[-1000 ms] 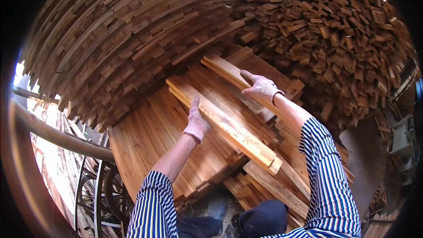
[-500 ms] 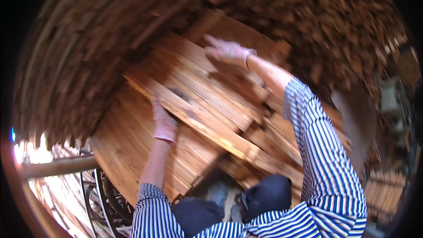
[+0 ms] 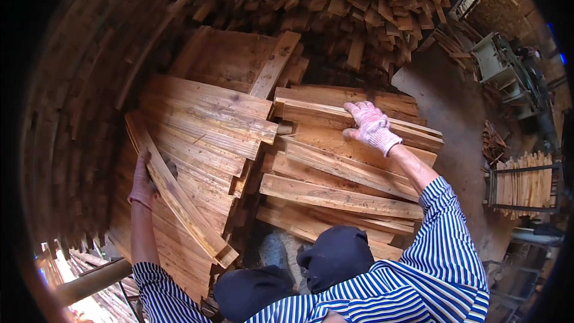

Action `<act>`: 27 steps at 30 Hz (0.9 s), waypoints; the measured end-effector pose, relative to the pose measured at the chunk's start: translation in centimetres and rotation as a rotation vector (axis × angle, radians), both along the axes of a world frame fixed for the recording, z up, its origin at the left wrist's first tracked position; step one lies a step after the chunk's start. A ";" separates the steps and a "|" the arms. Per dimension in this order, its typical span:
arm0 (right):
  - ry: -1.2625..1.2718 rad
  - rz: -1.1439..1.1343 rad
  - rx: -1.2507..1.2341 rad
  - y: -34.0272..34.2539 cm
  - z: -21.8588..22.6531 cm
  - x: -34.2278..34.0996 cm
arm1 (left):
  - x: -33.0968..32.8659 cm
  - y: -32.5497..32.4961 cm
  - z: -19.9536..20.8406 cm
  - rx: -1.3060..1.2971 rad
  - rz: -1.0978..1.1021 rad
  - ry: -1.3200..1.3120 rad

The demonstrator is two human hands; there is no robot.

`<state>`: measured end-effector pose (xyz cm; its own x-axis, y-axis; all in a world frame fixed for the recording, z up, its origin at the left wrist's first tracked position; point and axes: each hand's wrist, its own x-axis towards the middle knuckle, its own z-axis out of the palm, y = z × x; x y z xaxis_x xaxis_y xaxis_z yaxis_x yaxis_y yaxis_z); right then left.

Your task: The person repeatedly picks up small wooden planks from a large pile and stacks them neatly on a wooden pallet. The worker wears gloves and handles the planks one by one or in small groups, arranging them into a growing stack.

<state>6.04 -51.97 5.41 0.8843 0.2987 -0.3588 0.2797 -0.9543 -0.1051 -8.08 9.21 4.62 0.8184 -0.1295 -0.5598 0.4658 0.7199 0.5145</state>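
Observation:
My left hand (image 3: 143,182), in a pale pinkish work glove, is closed around the side of a long wooden plank (image 3: 179,194). That plank lies slantwise across the left stack of boards (image 3: 203,137), and some of my fingers are hidden behind it. My right hand (image 3: 369,124), gloved alike, rests on the right stack. Its fingers and thumb straddle a narrow wooden board (image 3: 412,136) near the top of that stack. More loose boards (image 3: 341,196) lie fanned toward my knees.
A tall pile of cut wood ends (image 3: 335,0) rises at the back, and a wall of stacked wood (image 3: 72,119) stands on the left. Toward the right are a metal rack of sticks (image 3: 523,184) and a pale green machine (image 3: 499,63). A round pole (image 3: 92,281) juts in at lower left.
The view has swung toward the right. My right hand, fingers outstretched earlier, has come down onto a board of the right stack. My left hand still holds the slanting plank.

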 end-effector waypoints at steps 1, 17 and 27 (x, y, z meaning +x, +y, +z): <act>0.054 0.019 -0.048 0.1 0.9 0.4 | -0.5 -0.3 0.3 0.052 0.068 0.100; 0.628 0.085 1.010 -6.3 11.0 7.4 | 4.6 -19.3 9.9 1.175 -0.229 -0.446; 0.411 0.573 1.177 -2.0 23.1 5.2 | 9.6 -41.5 22.9 -0.007 -0.072 -1.179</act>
<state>11.26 -53.94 28.56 0.4280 0.8904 0.1547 0.3533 -0.0073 -0.9355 1.55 -32.30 27.49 0.8200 -0.1969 0.5374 -0.2544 0.7157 0.6504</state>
